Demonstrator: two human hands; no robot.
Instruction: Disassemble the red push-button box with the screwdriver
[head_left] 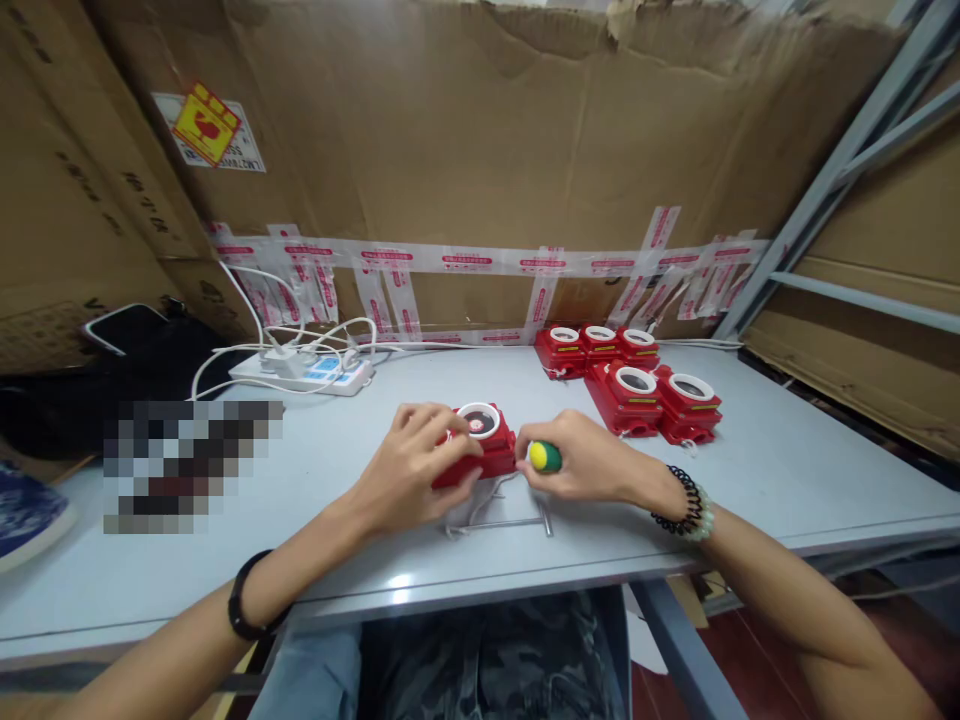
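Note:
A red box-shaped device (495,459) with a white ring and dark round face on top stands on the table in front of me. My left hand (420,462) is wrapped over its left side, thumb in front and fingers across the top. On the other side, my right hand (574,455) grips a screwdriver by its green and yellow handle (546,457). Its tip is hidden, close to the device's right edge. Just below the device lie a thin L-shaped metal rod (517,522) and a pale string.
Several similar red devices (630,395) stand grouped at the back right. A white power strip (307,373) with tangled cables lies at the back left, near a black bag (172,350) and a phone (126,328). Cardboard (465,150) walls the rear; a grey metal frame (847,170) rises at right.

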